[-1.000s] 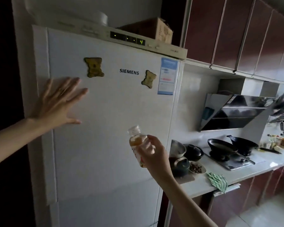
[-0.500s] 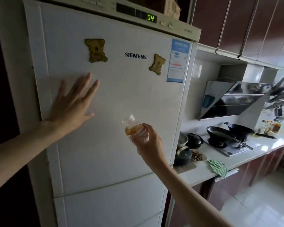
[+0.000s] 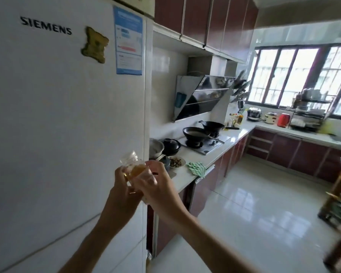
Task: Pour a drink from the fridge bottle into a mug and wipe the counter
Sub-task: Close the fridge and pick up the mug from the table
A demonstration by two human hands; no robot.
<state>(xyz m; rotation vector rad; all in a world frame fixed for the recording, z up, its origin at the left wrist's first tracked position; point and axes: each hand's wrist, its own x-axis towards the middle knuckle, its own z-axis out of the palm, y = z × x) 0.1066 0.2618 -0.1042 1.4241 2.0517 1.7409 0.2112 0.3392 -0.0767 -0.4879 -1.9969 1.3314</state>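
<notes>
Two doors shut on white fridge (image 3: 63, 125), filling left half of view, bear-shaped magnet (image 3: 95, 45) and blue label (image 3: 128, 40) high on upper door. White table (image 3: 203, 158) along wall just right of fridge, carrying hob with two black woks (image 3: 197, 133), dark lidded pot (image 3: 170, 145), small dish (image 3: 177, 162) and green patterned cloth (image 3: 197, 168) draped at front edge. Red kettle (image 3: 283, 120) far along under window. Both hands raised in front of fridge's right edge: right hand (image 3: 158, 191), grip closed round body of small clear bottle (image 3: 135, 167) with amber drink, tilted left; left hand (image 3: 122, 196), grip closed on bottle from other side, near neck.
</notes>
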